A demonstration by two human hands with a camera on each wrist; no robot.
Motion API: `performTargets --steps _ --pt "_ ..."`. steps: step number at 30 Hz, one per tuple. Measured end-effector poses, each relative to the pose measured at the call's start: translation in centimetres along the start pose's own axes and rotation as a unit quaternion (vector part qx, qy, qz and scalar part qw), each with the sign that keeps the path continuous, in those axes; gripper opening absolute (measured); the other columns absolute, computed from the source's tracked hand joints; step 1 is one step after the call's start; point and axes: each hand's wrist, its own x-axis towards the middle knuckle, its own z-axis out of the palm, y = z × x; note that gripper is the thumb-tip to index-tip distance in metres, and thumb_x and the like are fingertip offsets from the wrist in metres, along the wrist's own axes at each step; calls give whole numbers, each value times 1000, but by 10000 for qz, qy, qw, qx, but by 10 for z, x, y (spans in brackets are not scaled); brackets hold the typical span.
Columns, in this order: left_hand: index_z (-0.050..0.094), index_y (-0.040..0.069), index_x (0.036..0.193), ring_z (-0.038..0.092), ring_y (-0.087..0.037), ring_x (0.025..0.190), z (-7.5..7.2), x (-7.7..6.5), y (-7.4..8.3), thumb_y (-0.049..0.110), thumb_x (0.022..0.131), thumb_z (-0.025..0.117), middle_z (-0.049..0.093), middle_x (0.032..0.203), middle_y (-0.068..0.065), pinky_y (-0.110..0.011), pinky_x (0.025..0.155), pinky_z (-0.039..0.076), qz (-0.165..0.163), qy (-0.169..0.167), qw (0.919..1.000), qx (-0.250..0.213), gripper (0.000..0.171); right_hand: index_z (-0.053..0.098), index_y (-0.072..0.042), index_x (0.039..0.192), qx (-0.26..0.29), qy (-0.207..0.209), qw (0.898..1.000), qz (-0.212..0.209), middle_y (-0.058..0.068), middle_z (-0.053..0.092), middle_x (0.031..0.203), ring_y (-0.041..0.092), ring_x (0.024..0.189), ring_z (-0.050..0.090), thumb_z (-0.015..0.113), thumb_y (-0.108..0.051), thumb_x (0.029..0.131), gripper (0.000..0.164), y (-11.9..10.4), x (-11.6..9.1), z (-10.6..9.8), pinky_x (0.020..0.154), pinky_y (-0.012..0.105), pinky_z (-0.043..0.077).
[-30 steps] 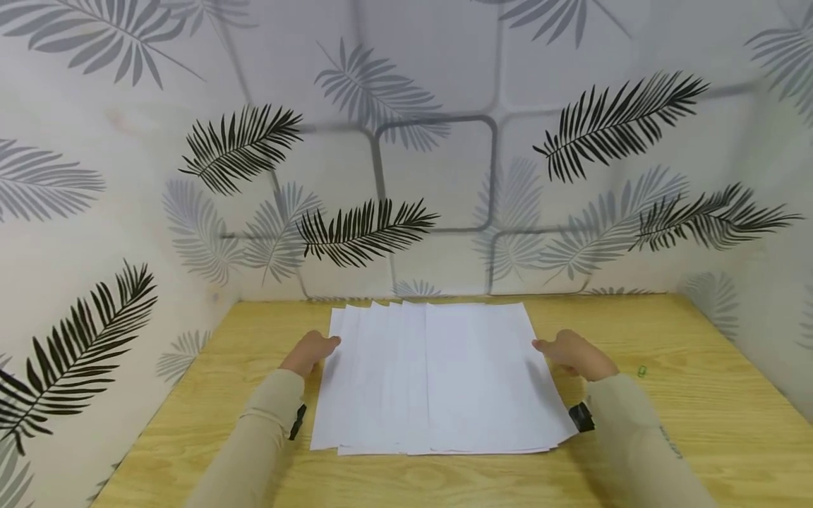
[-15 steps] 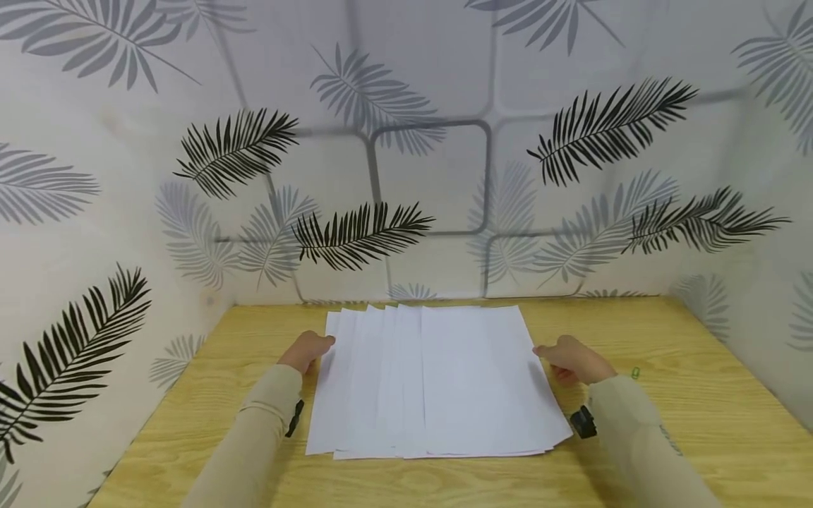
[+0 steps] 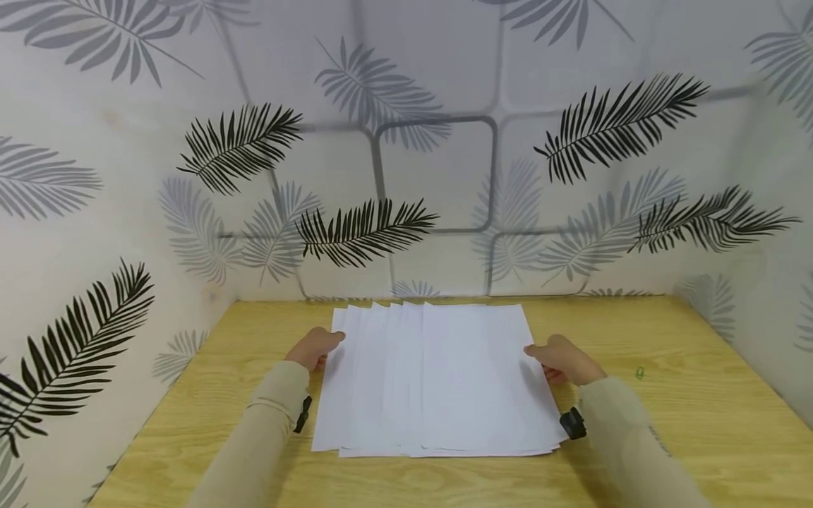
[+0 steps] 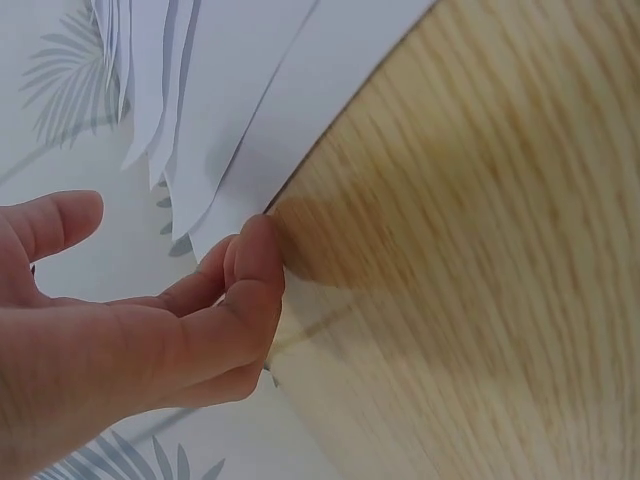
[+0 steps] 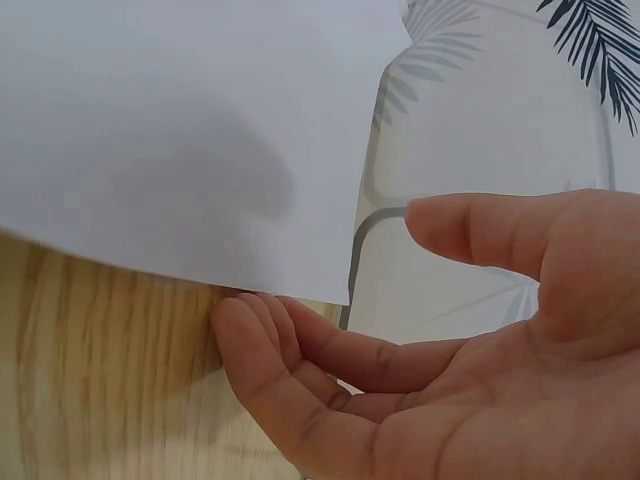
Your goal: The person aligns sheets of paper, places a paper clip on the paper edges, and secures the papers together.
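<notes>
Hands since half a second ago: the right hand has shifted inward, its thumb now overlapping the sheets more in the head view; the left hand sits slightly farther right in view, as do the sheets.
Wall: white, printed with grey and black leaves and rounded grey frames, at the far left and behind the table; point on its back part, the wall.
Left sleeve: beige, reaching forward from the near edge, a black wrist device on its inner side.
Left hand's state: fingers bent, tips meeting the left edge of the sheets; thumb raised well apart from them in the left wrist view.
White sheets: a fanned, overlapping pile of paper on the wood-grained table, between the hands; left edges stepped, one broad sheet uppermost at right.
Right hand's state: fingers bent, tips at the right edge of the paper; thumb spread wide from them in the right wrist view.
Right sleeve: beige; its black device is by the near right corner of the pile.
Green clip: small, on the table, right of the right hand.
</notes>
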Motion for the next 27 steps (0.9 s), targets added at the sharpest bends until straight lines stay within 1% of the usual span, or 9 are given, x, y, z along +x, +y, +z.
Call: performTargets --steps 4,6,7,10,13,14,15,22,27 --pt "36 -4 132 15 -10 46 4 -8 3 30 101 45 17 52 4 -24 46 23 5 3 10000 -67 47 33 19 116 -48 -34 10000 -33 8 44 70 17 59 47 51 -24 96 51 -2 0 4 55 26 47" --pt "37 -4 129 16 -10 47 6 -10 6 30 101 45 18 53 4 -24 46 23 6 31 9999 -108 45 34 19 115 -106 -34 9999 -57 9 44 71 17 60 48 51 -24 96 51 -3 0 5 55 27 48" --pt "41 -4 121 15 -10 47 6 -11 7 30 101 45 17 53 4 -24 46 23 17 33 9999 -117 39 35 19 115 -137 -29 9999 -63 9 44 71 18 61 47 51 -24 96 50 -4 0 5 55 27 49" --pt "40 -2 120 16 -10 48 7 -10 9 29 100 46 17 53 4 -24 46 24 8 43 9998 -210 37 36 18 112 -220 -11 9997 -85 8 42 71 18 60 47 51 -24 96 48 -5 1 7 55 27 49" --pt "40 -3 125 16 -10 47 7 -10 9 28 100 46 18 53 5 -24 46 24 12 25 9998 -216 41 39 17 107 -279 -10 9996 -106 8 42 70 17 59 47 52 -24 96 44 -6 1 9 54 26 48" --pt "34 -4 135 16 -10 47 7 -10 9 29 100 46 18 52 5 -24 46 25 0 38 9998 -199 49 39 16 107 -253 -25 9996 -102 8 42 70 17 60 47 52 -25 96 44 -7 1 10 55 27 48" --pt "33 -4 138 15 -10 47 7 -10 9 28 101 46 18 52 5 -24 46 25 -3 40 9998 -199 51 39 16 108 -235 -47 9997 -93 8 42 71 18 61 48 52 -25 96 44 -7 1 11 56 27 49" --pt "36 -3 139 16 -11 45 14 -11 11 29 100 47 19 50 4 -26 45 24 -10 76 9999 113 52 41 10 99 -109 -190 9996 -191 8 40 74 20 66 49 51 -24 97 36 -10 -3 14 64 30 51" --pt "36 -4 139 18 -11 45 23 -10 15 30 100 46 20 52 3 -25 46 27 3 83 9997 223 53 39 13 103 -84 -191 9995 -232 9 39 76 20 67 47 50 -23 97 37 -13 -4 17 64 30 51"
